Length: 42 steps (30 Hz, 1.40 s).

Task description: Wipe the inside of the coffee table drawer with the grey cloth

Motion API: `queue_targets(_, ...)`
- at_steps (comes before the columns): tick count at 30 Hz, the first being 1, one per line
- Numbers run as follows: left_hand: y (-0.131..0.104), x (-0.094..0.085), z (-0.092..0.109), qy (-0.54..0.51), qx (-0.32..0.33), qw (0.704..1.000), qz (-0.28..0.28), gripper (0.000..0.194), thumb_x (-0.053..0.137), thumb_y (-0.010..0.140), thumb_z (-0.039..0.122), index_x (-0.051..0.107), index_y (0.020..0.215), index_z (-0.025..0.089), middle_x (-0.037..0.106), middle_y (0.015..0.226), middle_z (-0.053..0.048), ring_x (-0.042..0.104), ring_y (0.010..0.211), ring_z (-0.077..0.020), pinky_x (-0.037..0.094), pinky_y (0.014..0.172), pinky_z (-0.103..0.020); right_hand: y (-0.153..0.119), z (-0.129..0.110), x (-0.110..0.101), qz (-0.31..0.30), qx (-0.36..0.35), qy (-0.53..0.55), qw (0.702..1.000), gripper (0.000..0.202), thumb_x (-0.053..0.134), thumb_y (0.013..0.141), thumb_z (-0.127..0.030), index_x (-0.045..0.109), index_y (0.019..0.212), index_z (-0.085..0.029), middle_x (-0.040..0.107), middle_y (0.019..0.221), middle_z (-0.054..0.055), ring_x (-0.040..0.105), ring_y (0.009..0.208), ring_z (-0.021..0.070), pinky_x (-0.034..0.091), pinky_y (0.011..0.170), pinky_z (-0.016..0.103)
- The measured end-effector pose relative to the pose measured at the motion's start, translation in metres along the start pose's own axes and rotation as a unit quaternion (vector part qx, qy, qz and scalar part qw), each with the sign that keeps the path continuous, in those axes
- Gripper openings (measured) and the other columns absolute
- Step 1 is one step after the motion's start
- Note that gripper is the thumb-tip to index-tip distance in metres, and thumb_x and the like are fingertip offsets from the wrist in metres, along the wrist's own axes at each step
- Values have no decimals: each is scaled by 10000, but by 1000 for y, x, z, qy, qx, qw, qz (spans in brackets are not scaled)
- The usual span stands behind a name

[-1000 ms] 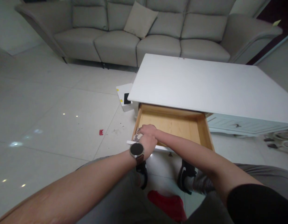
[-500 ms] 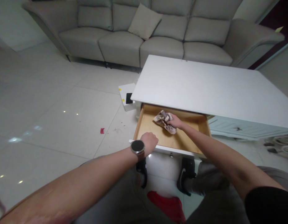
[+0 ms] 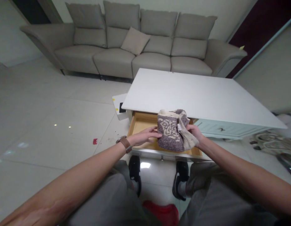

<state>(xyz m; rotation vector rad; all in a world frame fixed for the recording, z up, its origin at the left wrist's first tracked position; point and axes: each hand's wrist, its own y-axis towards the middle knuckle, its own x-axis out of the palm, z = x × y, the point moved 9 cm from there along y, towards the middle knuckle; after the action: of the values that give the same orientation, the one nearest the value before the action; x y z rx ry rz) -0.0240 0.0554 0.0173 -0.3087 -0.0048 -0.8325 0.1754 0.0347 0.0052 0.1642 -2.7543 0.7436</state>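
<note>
Head view: we have a folded towel (image 3: 170, 133), purple-grey with a cream pattern, over the pulled-out drawer (image 3: 142, 124) of a white table (image 3: 187, 91). Our right hand (image 3: 194, 133) grasps its right side, thumb and fingers closed on the fabric, where a paler flap hangs down beside a small white label. Our left hand (image 3: 144, 137) reaches in from the other side with fingers stretched out, the tips at the towel's left edge; we cannot tell whether they pinch it or only touch it. Whether the towel's underside meets the drawer we cannot tell either. Bare wood shows to the left of it, inside the drawer. A brown watch strap (image 3: 125, 143) circles our left wrist.

Below the drawer front, with its small knob (image 3: 162, 158), we see our two black shoes (image 3: 135, 169) on the tiles, and a red object (image 3: 163, 213) between our legs. Just left of the table sits a white box (image 3: 121, 116) with a black item (image 3: 122, 107) on top. Beyond the table stands a grey sofa (image 3: 154, 62), a beige cushion (image 3: 136, 40) leaning on its backrest.
</note>
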Motion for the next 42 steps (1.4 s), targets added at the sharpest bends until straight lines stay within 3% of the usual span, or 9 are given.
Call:
queue_targets(3,10,15,16,-111,47,992,40,590,818,723,336,654,1259,152,656,1326,-177,643,1170,-280,494,1009,-437,-16,-13,17,-19,-20,32,999,371,572,618,-228,718,955,-180,758,763,59,725,776,274,582,824,425)
queue_targets(11,14,-1,41,-128,51,970,198,527,877,651,293,698,1121,134,761,1086,-127,710,1005,-267,537,954,-418,-22,-28,28,-50,-49,87,994,391,592,795,-439,676,1089,-195,770,934,76,717,957,290,551,917,471)
queue_targets(14,12,11,39,-181,8,964,197,474,864,658,259,707,1085,125,771,1037,-133,735,897,-249,573,879,-394,-25,-30,30,-54,-81,55,994,473,679,789,-496,645,1177,-228,765,1013,77,705,1004,286,534,949,485)
queue_targets(18,11,27,25,-260,-82,949,156,331,784,734,244,716,1029,110,782,953,-137,746,801,-233,596,800,-354,-30,-41,27,-17,-137,9,990,637,825,614,-208,626,1218,-234,754,1081,52,697,996,267,525,967,459)
queue_targets(23,12,14,17,-299,-117,937,137,242,720,762,220,719,975,103,785,872,-122,743,722,-226,604,713,-331,-22,-43,27,-58,-110,64,990,531,723,632,-136,638,1147,-235,745,1051,36,690,952,253,550,881,430)
queue_targets(30,17,-12,9,-310,-89,935,149,284,720,751,163,719,1024,84,783,858,-129,742,707,-227,616,738,-344,15,-37,-18,72,-120,-20,990,359,677,695,-290,609,1047,-274,692,998,-8,641,881,184,520,772,337)
queue_targets(34,12,-26,-3,-276,-86,935,203,385,780,722,180,701,1089,94,781,941,-147,752,784,-253,621,768,-369,18,-46,-40,173,-172,-154,958,311,677,720,-346,593,1007,-263,647,1072,22,612,1012,215,508,850,384)
queue_targets(38,6,-37,-9,-229,-36,927,294,454,809,701,187,676,1132,134,772,1041,-130,747,890,-258,614,809,-371,6,-46,-7,104,-237,-250,933,357,688,774,-390,582,1094,-271,620,1178,52,596,1080,234,497,936,441)
queue_targets(42,14,-16,-18,-264,-43,922,281,373,761,742,210,676,1097,129,767,1024,-132,742,881,-255,607,822,-379,-12,-13,61,-89,-276,-410,865,977,869,607,-424,426,1470,-305,401,1541,126,394,1396,337,353,1124,547)
